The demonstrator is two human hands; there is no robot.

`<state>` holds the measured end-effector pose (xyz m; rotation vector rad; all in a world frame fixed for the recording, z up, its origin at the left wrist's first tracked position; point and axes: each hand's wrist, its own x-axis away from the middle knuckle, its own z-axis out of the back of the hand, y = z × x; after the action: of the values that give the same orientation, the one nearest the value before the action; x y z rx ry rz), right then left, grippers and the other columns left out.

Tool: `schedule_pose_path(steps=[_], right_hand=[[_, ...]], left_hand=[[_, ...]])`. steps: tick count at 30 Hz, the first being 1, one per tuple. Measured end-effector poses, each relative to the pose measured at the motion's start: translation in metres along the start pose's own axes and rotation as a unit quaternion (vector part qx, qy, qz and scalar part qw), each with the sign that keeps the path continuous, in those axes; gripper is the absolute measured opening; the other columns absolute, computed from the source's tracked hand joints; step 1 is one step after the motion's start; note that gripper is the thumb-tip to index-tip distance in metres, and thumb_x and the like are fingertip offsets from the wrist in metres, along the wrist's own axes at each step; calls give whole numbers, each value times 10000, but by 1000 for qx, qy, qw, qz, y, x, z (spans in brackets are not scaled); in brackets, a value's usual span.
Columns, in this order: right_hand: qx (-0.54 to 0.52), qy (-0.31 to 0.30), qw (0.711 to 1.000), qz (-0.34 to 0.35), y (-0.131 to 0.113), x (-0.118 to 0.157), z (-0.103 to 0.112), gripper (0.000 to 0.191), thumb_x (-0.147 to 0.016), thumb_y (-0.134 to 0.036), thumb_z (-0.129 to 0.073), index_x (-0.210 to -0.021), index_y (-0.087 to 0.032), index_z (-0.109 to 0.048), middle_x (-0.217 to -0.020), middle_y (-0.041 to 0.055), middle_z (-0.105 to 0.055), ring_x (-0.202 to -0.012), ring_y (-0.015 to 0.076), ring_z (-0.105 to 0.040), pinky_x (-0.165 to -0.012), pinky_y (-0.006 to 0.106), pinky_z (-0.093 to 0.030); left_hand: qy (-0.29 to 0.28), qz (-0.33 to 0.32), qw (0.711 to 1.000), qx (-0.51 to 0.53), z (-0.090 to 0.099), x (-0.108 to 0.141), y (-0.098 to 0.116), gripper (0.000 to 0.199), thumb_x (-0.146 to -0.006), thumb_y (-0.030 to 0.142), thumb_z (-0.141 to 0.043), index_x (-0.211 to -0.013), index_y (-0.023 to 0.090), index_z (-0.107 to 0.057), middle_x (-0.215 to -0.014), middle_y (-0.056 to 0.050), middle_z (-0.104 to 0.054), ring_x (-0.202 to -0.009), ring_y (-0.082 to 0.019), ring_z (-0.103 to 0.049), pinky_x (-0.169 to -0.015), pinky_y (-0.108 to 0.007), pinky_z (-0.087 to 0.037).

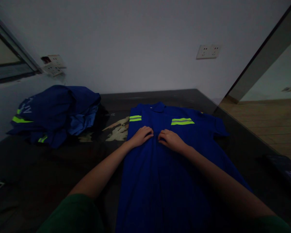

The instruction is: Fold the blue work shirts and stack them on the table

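A blue work shirt (pixel 184 168) lies spread before me, its collar at the far end and its lower part running out of view at the bottom. Yellow-green and grey reflective strips cross its chest, and a short sleeve spreads to the right. My left hand (pixel 142 136) rests on the left side of the front, its fingers bent and closed at the cloth near the middle seam. Just across that seam, my right hand (pixel 171 139) has its fingers curled together at the fabric. A small gap separates the two hands. What lies under the fingertips is partly hidden.
A heap of blue clothing (pixel 55 113) with reflective strips sits on the dark table (pixel 87 168) at the left. At the right edge lies a dark flat object (pixel 278 165). Behind the table stands a wall with sockets (pixel 208 51); wooden flooring (pixel 264 119) shows at right.
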<state>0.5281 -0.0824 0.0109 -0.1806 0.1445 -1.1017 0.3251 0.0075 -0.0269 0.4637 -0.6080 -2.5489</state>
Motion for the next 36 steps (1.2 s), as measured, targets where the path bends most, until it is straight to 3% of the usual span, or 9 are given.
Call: schedule_pose_path(steps=[6,12,16,21,27,32,36], right_hand=[[45,-10,999,26,-1,0,4,169,-928,-217,-514,-978,-173,-669,-973,79,-637,-905,203,-565,-784,312,-421],[16,-23,999,33,1,-2,11,147,-912,-199,-532,-904,-172,-676,-954,78,-649,-909,205,-570,-780,302,-416],[-89,12,995,-40,-3,-13,11,138,-909,-253,-553,-892,-165,-657,-900,71,-666,-870,189,-593,-740,275,-415],[-222,44,964,-142,-13,-34,-3,62,-836,-193,-632,-884,-170,-602,-749,1,-629,-689,130,-587,-613,222,-385],[-283,32,939,-195,-15,-40,-11,153,-758,-58,-641,-840,-175,-589,-686,-30,-595,-657,109,-578,-601,203,-373],[-286,10,936,-205,-17,-38,-8,145,-795,-49,-593,-868,-175,-588,-713,-18,-617,-657,102,-576,-607,201,-369],[-199,2,963,-181,-18,-35,-7,128,-829,-102,-590,-928,-183,-589,-744,-2,-621,-719,124,-579,-631,216,-361]], left_hand=[[-1,4,1000,-17,1,0,3,160,-950,314,-468,-939,195,-574,-979,-50,-594,-967,-205,-512,-895,-344,-414],[15,25,999,-39,0,1,5,141,-914,327,-536,-961,206,-592,-1045,-59,-561,-1009,-215,-491,-934,-360,-413],[51,42,997,-38,-3,2,4,212,-883,366,-582,-1020,205,-583,-1101,-70,-556,-1045,-232,-488,-941,-380,-419],[91,55,994,31,-3,-1,-7,148,-919,281,-512,-982,196,-615,-1077,-72,-598,-1062,-217,-523,-960,-380,-415],[34,3,990,135,8,-1,-23,114,-886,209,-551,-945,174,-641,-1009,-61,-622,-1006,-182,-575,-934,-328,-431],[41,47,997,48,4,-2,-17,78,-869,244,-585,-864,194,-645,-1027,-57,-563,-1008,-197,-541,-931,-350,-429],[52,97,993,-36,2,-1,-8,138,-852,301,-615,-955,210,-623,-1109,-64,-539,-1062,-229,-507,-946,-389,-430]])
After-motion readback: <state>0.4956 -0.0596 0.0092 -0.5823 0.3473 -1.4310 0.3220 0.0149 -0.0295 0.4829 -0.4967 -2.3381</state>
